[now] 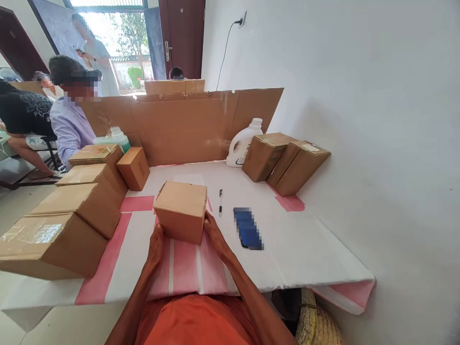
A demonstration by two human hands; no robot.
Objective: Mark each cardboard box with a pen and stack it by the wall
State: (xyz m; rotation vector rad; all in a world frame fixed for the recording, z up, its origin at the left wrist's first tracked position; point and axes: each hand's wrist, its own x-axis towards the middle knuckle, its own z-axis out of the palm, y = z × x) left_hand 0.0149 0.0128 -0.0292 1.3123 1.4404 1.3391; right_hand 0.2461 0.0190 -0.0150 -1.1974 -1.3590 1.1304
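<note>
Box [181,211] betw. left hand [155,245], right hand [214,235]; 5 boxes left, 2 right.

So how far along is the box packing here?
Done, it seems: sealed boxes stacked on the left and two by the wall. In hand: one box, its flaps closed, held between the left hand and right hand. A pen lies unused beside it. How many remain isn't visible.

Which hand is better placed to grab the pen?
Right, probably. The pen lies on the table just right of the box, close to the right hand. The left hand sits on the box's far side.
</note>
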